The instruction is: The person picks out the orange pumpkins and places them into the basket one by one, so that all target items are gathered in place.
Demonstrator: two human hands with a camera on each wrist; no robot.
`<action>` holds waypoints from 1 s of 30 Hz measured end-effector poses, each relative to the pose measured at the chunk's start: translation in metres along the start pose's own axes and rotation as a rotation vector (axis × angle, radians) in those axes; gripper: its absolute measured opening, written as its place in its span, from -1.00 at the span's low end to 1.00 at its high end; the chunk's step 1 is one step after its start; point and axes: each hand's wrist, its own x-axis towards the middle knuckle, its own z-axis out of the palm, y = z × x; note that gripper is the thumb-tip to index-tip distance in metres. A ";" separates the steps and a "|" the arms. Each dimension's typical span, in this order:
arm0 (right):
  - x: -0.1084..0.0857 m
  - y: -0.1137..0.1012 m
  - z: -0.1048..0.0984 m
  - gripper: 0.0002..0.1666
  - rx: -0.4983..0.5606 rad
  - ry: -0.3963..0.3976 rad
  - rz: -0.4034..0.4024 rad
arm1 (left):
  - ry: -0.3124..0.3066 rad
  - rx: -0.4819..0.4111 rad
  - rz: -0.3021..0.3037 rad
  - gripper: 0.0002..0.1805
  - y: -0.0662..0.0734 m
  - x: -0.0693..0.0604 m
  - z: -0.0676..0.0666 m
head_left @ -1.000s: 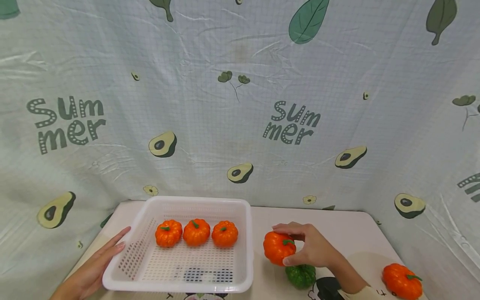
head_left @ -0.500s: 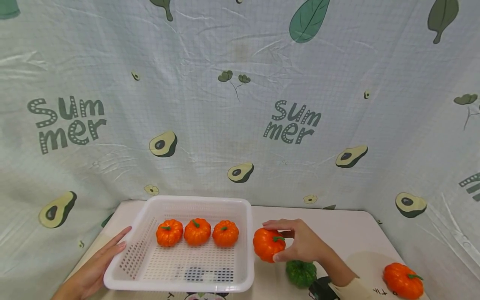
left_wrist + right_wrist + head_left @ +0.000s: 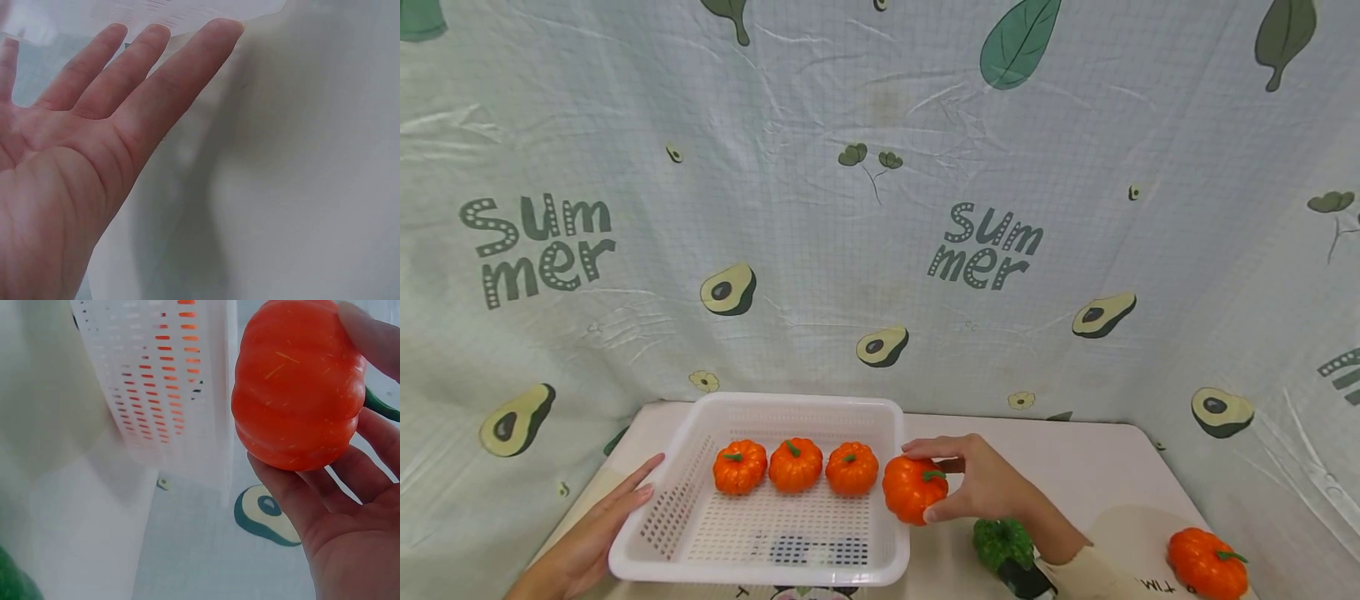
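Observation:
My right hand (image 3: pixel 973 483) grips an orange pumpkin (image 3: pixel 914 490) with a green stem, thumb on one side and fingers on the other. In the head view it overlaps the right rim of a white perforated plastic basket (image 3: pixel 760 575). The right wrist view shows this pumpkin (image 3: pixel 299 387) close beside the basket's slotted wall (image 3: pixel 150 381). Inside the basket, a left pumpkin (image 3: pixel 740 467), a middle pumpkin (image 3: pixel 795 465) and a right pumpkin (image 3: pixel 852 468) stand in a row. My left hand (image 3: pixel 591 529) lies with straight fingers against the basket's left side; its fingertips (image 3: pixel 222 30) meet the basket's edge.
A green pumpkin (image 3: pixel 1002 542) sits on the white table (image 3: pixel 1030 450) below my right forearm, partly covered by the sleeve. Another orange pumpkin (image 3: pixel 1206 562) lies at the table's right. A printed curtain (image 3: pixel 805 250) hangs behind the table and along its sides.
My right hand has carried the orange pumpkin leftward, from above the table beside the green pumpkin to the basket's right rim. The left hand and basket stay in place.

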 end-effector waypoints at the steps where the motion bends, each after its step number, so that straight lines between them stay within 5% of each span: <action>1: 0.002 -0.001 0.001 -0.28 0.001 -0.005 -0.002 | 0.006 -0.003 -0.003 -0.16 0.000 0.000 0.000; 30: 0.049 -0.027 0.026 -0.27 -0.008 -0.153 -0.021 | 0.017 -0.003 -0.003 -0.16 0.001 -0.001 0.001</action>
